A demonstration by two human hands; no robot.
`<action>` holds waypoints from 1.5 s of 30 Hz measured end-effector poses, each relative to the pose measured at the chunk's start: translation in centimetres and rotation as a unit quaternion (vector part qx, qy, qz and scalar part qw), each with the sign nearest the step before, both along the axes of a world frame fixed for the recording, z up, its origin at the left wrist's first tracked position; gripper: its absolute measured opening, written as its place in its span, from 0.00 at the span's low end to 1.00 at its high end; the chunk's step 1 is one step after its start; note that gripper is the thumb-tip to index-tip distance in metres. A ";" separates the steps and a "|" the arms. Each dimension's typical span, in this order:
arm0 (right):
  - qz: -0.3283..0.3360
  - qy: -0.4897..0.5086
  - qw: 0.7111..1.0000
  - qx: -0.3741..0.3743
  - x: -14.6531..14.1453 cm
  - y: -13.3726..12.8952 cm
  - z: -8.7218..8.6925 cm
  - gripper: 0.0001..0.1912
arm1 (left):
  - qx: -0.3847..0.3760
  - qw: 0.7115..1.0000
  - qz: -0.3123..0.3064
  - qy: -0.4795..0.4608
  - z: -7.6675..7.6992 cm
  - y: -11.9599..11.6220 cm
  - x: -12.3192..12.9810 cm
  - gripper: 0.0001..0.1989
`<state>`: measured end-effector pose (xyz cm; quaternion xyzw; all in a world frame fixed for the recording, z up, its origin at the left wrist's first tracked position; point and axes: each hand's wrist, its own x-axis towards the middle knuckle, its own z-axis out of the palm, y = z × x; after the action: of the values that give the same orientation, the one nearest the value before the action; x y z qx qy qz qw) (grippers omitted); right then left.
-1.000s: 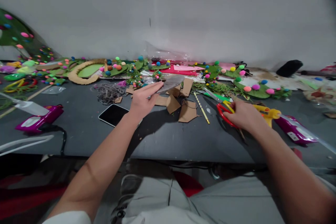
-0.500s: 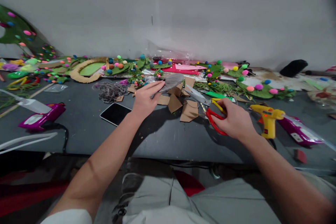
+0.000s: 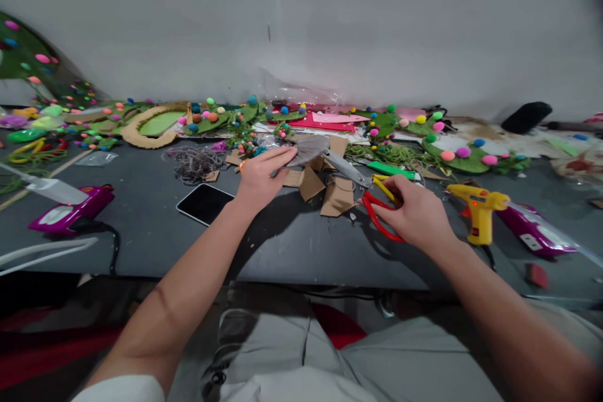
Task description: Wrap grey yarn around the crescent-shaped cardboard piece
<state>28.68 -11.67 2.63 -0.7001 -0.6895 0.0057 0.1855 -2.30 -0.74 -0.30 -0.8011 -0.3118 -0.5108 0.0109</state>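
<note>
In my left hand (image 3: 264,179), pinched between thumb and fingers, is a grey piece of what looks like fabric or yarn (image 3: 311,148). My right hand (image 3: 417,210) is wrapped round a pair of scissors (image 3: 349,169) with red and yellow handles. Their blades point left and the tips meet the right edge of the grey piece. Below it lie brown cardboard scraps (image 3: 338,196). A green box cutter (image 3: 391,169) rests just behind the scissors.
A phone (image 3: 205,203) lies left of the cardboard, near grey yarn (image 3: 194,163). To the right stands a yellow glue gun (image 3: 481,210) beside a purple power strip (image 3: 537,231). Another purple power strip (image 3: 73,210) is at left. Pompom-covered green felt pieces (image 3: 464,157) line the wall.
The scissors have moved left and their blades have closed together at the grey piece's edge. My left hand holds almost the same place.
</note>
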 end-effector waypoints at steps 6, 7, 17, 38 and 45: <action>0.001 -0.006 1.000 -0.014 -0.1 0.1 0.0 0.20 | 0.006 1.000 -0.015 0.002 0.2 -0.3 0.3 0.15; 0.001 -0.007 1.000 -0.013 -0.2 0.1 0.1 0.20 | 0.010 1.000 -0.016 0.003 0.2 -0.3 0.3 0.15; 0.000 -0.002 1.000 -0.015 -0.1 0.2 0.1 0.18 | 0.030 0.999 -0.018 0.008 0.4 -0.2 -0.1 0.16; -0.014 0.238 0.971 0.018 0.8 1.0 0.0 0.23 | 0.041 0.999 -0.010 0.011 0.5 0.0 -0.2 0.15; 0.009 0.476 0.877 -0.063 -2.4 0.8 1.1 0.28 | 0.084 0.991 -0.077 0.076 0.4 -1.4 1.7 0.17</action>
<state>26.24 -10.87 3.72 -0.6168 -0.5222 0.3835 0.4470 -0.59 -2.15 0.15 -0.8554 -0.2033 -0.4724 0.0621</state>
